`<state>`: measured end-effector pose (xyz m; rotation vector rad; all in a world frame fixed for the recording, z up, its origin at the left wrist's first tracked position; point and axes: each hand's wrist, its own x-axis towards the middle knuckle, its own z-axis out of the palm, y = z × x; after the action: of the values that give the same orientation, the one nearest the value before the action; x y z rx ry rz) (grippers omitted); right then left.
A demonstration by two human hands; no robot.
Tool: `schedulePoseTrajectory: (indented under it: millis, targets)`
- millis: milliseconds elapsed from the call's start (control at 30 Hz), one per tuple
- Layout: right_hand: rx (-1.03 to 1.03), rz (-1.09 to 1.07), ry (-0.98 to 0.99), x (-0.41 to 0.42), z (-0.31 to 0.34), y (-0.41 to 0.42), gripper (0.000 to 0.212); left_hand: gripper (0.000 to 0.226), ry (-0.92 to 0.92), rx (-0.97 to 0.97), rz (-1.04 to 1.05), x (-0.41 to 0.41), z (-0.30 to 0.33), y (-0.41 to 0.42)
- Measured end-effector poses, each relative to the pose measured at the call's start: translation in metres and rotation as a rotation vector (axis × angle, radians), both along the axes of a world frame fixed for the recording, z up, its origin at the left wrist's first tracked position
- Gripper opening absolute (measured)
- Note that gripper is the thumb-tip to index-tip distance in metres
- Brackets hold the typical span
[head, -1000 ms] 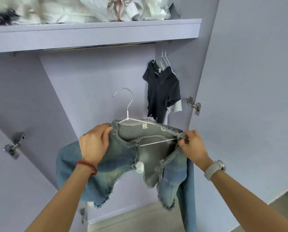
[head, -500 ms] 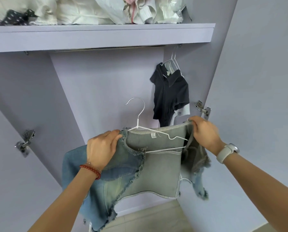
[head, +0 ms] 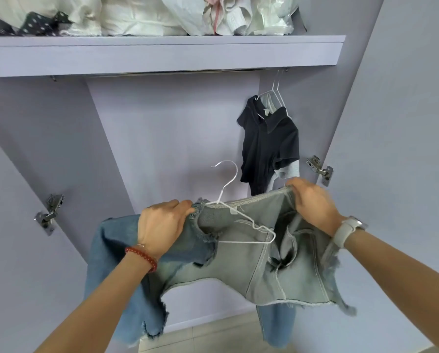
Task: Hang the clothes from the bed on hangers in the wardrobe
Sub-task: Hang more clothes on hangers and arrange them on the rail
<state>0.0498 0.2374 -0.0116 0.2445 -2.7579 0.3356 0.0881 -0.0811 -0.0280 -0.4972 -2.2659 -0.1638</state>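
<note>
Two hands are busy on one garment: my left hand grips the frayed left shoulder of the denim jacket, fingers curled over the cloth, and my right hand pinches the right end of the collar edge, pulling it up and outward. The jacket hangs between them in front of the open wardrobe, turned so its pale inner side faces me, one sleeve drooping below my left wrist and another blue part hanging low on the right.

The white wire hanger sits half inside it. Its left arm seems tucked under the shoulder I hold, while its right arm lies bare against the lining, not yet in the other shoulder. The hook stands free above the collar.

I judge the denim thick and fairly heavy, limp enough to sag, rough enough not to slip. The hanger looks thin and springy, so it could tip under an uneven load. The seams at the collar and shoulder are the firm places to hold; the frayed edges would pull loose.

Above, the rail runs under the shelf, where a dark shirt already hangs at the right.
</note>
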Motion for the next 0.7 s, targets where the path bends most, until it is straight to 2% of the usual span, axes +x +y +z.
schedulePoseTrajectory:
  millis: [100,133,200,233,267,333,367,433,533,600,700]
  targets:
    - [-0.454,0.053,0.159,0.012,0.002,-0.034,0.021,0.052,-0.076,0.256,0.055,0.0,-0.015,0.009]
    - [-0.571,0.094,0.123,0.017,0.001,-0.044,0.021,0.041,-0.12,0.357,0.069,-0.001,-0.019,0.012]
    - [-0.752,0.191,-0.147,0.028,-0.002,-0.055,0.024,0.02,-0.18,0.492,0.099,-0.002,-0.026,0.013]
    - [-0.746,0.219,-0.227,0.032,-0.008,-0.053,0.026,0.014,-0.203,0.533,0.113,-0.004,-0.027,0.011]
    - [-0.672,0.21,-0.192,0.035,-0.012,-0.048,0.027,0.011,-0.236,0.569,0.122,-0.005,-0.029,0.007]
    - [-0.418,0.108,0.07,0.033,-0.018,-0.023,0.028,0.011,-0.304,0.593,0.085,-0.007,-0.029,-0.002]
    - [-0.311,0.077,0.133,0.03,-0.017,-0.009,0.032,0.012,-0.33,0.59,0.05,-0.007,-0.029,-0.004]
    - [-0.143,0.138,0.018,0.024,-0.014,0.01,0.042,0.011,-0.368,0.589,-0.001,-0.006,-0.026,-0.005]
    - [0.102,0.276,-0.17,0.018,-0.02,0.017,0.038,0.011,-0.393,0.609,-0.019,-0.006,-0.021,0.001]
    - [0.175,0.31,-0.15,0.021,-0.021,0.016,0.036,0.012,-0.398,0.635,-0.015,-0.009,-0.015,0.004]
    - [0.104,0.339,0.003,0.026,-0.017,0.013,0.045,0.012,-0.372,0.656,-0.041,-0.014,-0.001,0.004]
